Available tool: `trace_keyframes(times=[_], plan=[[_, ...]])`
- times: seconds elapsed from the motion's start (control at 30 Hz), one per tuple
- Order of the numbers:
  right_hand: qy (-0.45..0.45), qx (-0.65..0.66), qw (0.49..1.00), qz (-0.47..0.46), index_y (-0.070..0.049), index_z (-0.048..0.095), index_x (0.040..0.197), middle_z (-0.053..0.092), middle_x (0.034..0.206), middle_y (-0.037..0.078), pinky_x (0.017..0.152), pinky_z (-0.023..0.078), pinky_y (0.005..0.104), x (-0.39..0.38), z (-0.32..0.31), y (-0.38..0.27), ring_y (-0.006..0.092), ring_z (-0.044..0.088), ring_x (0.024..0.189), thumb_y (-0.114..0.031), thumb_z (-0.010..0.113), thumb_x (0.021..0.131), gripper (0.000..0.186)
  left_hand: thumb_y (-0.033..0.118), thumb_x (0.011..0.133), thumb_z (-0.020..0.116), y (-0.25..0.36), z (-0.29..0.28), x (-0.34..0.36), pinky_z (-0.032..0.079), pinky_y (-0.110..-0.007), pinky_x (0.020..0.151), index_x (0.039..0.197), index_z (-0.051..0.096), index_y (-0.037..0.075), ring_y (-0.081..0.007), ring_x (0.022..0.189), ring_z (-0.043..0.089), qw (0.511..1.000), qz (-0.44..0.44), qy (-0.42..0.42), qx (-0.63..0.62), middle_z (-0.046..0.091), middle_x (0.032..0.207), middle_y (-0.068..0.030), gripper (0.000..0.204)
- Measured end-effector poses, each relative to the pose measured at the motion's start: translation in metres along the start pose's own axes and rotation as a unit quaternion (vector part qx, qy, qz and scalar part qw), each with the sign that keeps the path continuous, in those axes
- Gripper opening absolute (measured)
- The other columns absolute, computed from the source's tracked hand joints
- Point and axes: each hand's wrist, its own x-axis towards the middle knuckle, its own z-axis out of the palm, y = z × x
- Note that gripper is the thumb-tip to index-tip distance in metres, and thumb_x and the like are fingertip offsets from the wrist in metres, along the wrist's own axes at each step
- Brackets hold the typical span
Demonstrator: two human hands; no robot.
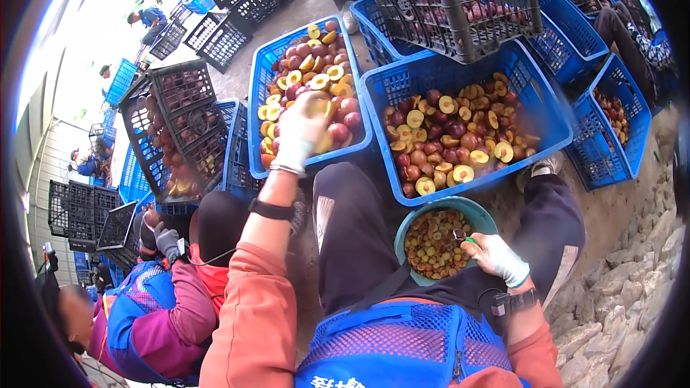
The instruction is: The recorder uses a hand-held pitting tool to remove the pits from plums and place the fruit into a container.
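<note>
My left hand (305,126), in a pale glove, is over the left blue crate (256,100) of plums, many cut in half. Its fingers are blurred among the fruit, beside yellow plum flesh, so whether they grip a piece is unclear. My gloved right hand (499,257) is closed around a small pitting tool (468,240) with a green handle and a metal tip. That tip is above a teal bucket (483,217) between my legs, which holds many plum pits (435,243). Beyond the bucket stands a wider blue crate (550,118) containing plum halves (460,133).
A black crate of plums (456,7) rests over the wide crate's far rim. Black crates (190,118) with plums tilt at left. A co-worker (162,302) sits close on my left, gloved hand (169,243) raised. Another blue crate (607,122) and rough stones (611,302) lie right.
</note>
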Motion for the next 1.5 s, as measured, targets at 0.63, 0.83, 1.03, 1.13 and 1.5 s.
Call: trace_keyframes(times=[0.63, 0.83, 1.03, 1.13, 1.5], plan=[[-0.047, -0.017, 0.997, 0.058, -0.005, 0.058, 0.095, 0.063, 0.073, 0.022, 0.066, 0.048, 0.0507, 0.029, -0.004, -0.005, 0.0452, 0.063, 0.075, -0.045, 0.053, 0.102, 0.041, 0.058, 0.099, 0.047, -0.191, -0.007, -0.044, 0.029, -0.068, 0.11, 0.162, 0.018, 0.029, -0.047, 0.144, 0.036, 0.886, -0.257, -0.161, 0.35, 0.02, 0.162, -0.0319, 0.075], [-0.022, -0.011, 0.998, 0.065, -0.004, 0.057, 0.098, 0.067, 0.079, 0.025, 0.072, 0.051, 0.0541, 0.013, -0.02, -0.006, 0.0461, 0.066, 0.08, -0.042, 0.053, 0.1, 0.038, 0.02, 0.092, 0.062, -0.05, 0.024, 0.031, 0.048, -0.046, 0.1, 0.134, 0.059, 0.01, -0.0419, 0.116, 0.059, 0.962, 0.022, -0.042, 0.27, 0.059, 0.129, -0.0234, 0.043], [0.07, 0.007, 0.997, -0.016, -0.008, 0.053, 0.091, 0.063, 0.072, 0.02, 0.06, 0.051, 0.0542, 0.003, -0.036, -0.005, 0.0455, 0.064, 0.072, -0.035, 0.063, 0.097, 0.029, 0.019, 0.088, 0.056, 0.054, 0.203, 0.091, 0.055, -0.045, 0.089, 0.104, 0.076, 0.008, -0.039, 0.1, 0.069, 0.86, 0.153, -0.454, 0.174, 0.072, 0.102, -0.0207, 0.027], [0.1, 0.055, 0.993, -0.008, -0.009, 0.052, 0.089, 0.063, 0.071, 0.018, 0.057, 0.051, 0.0513, -0.002, -0.038, 0.006, 0.0433, 0.065, 0.069, -0.036, 0.064, 0.097, 0.03, 0.018, 0.088, 0.055, -0.003, 0.304, 0.079, 0.057, -0.045, 0.09, 0.113, 0.075, 0.008, -0.0328, 0.112, 0.069, 0.658, 0.11, -0.626, 0.404, 0.072, 0.118, -0.0169, 0.034], [0.15, 0.1, 0.983, -0.02, -0.007, 0.052, 0.089, 0.06, 0.067, 0.015, 0.052, 0.05, 0.0483, -0.012, -0.061, 0.016, 0.0403, 0.064, 0.063, -0.029, 0.068, 0.095, 0.028, 0.015, 0.077, 0.069, 0.019, 0.345, 0.039, 0.057, -0.045, 0.081, 0.101, 0.078, 0.006, -0.0297, 0.107, 0.071, 0.542, 0.05, -0.709, 0.447, 0.075, 0.114, -0.0131, 0.027]])
